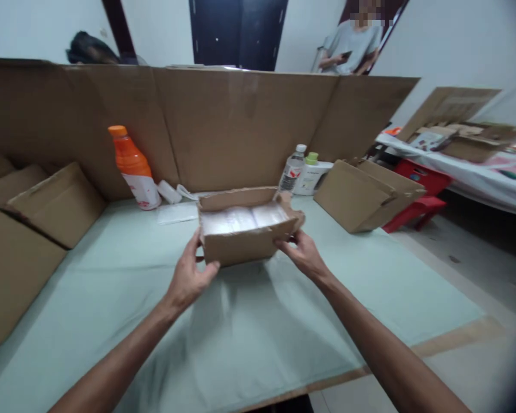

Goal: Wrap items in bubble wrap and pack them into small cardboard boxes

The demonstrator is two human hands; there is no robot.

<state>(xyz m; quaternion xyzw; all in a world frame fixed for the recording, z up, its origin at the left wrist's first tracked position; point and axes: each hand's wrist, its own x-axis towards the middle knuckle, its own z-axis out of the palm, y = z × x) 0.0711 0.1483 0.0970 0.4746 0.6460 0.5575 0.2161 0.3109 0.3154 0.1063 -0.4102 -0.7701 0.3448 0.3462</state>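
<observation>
Holding an open cardboard box (241,248) about mid-table, a bit nearer the back edge of the green-covered table (112,310); stuffed with shiny clear plastic (227,220). Clamping its left end with the left hand (192,274), thumb and fingers around the near corner; pinching the near right corner with the right hand (303,252). Can't tell if lifted or resting. Label-wise: red marks on the orange bottle (134,166) by the back edge, red and dark print on the water bottle (291,173), faint lettering on the green-capped white bottle (308,179) just beside. Way too blurry to read, sadly.
</observation>
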